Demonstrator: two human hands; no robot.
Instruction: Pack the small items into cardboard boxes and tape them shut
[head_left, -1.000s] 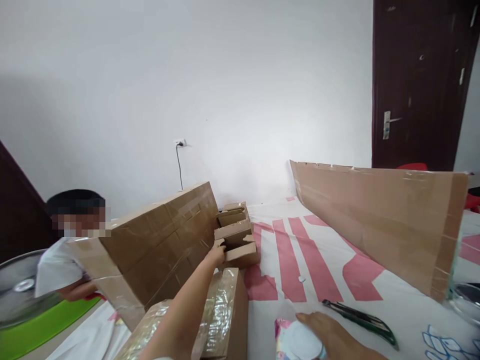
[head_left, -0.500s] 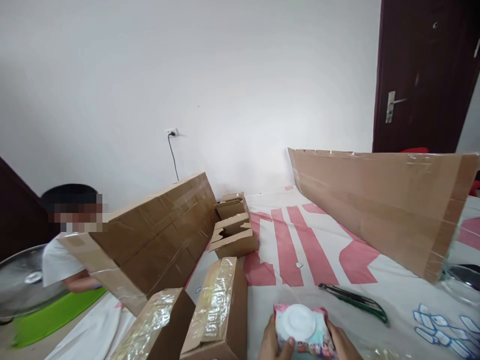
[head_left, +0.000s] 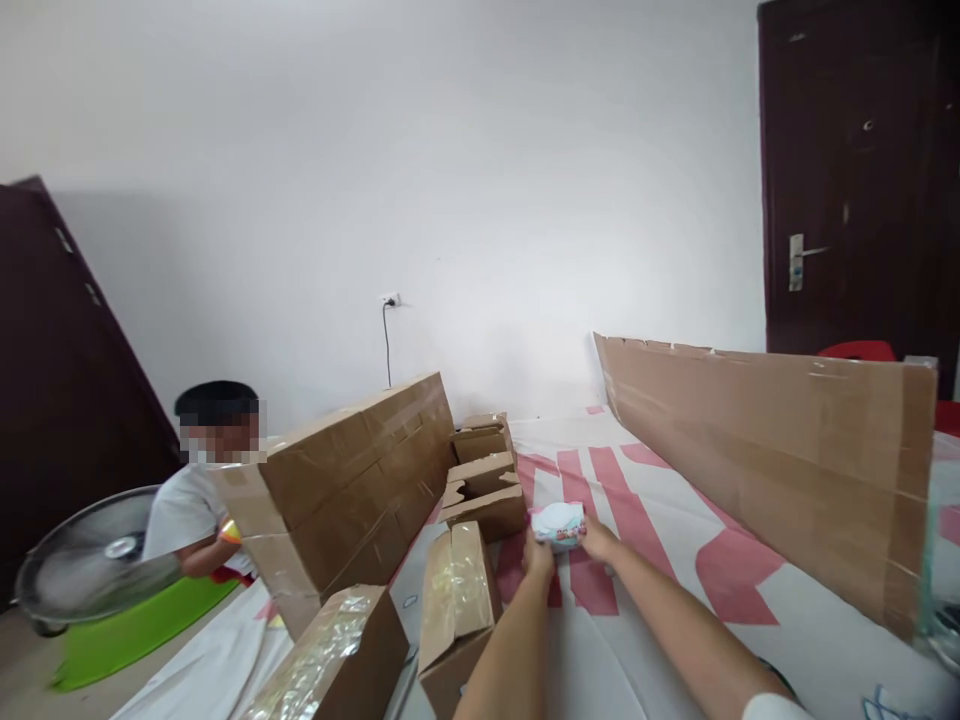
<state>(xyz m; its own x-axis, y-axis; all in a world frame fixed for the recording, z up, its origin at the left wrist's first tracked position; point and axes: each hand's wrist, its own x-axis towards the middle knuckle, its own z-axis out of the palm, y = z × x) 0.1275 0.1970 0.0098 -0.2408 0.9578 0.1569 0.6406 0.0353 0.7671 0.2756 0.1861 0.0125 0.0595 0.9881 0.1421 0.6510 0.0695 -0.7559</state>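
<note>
A pack of wet wipes (head_left: 559, 522), pink and pale blue with a round white lid, is held between my two hands over the pink and white cloth. My left hand (head_left: 538, 560) grips its left side, and my right hand (head_left: 598, 540) has the right side. Just left of the pack stands an open cardboard box (head_left: 487, 508) with a cut-out top. Nearer to me, a taped carton (head_left: 454, 590) lies beside my left forearm. Whether the pack touches the cloth I cannot tell.
Long cardboard walls stand at left (head_left: 360, 480) and right (head_left: 772, 450). Another taped carton (head_left: 337, 650) lies front left. Behind the left wall is a person (head_left: 180, 515) in a white shirt, next to a fan (head_left: 90, 560) and a green plastic piece (head_left: 142, 635).
Both hands have carried the wipes pack forward, away from me, to beside the open box. My forearms now stretch over the cloth, largely covering the utility knife. The view has shifted somewhat left.
</note>
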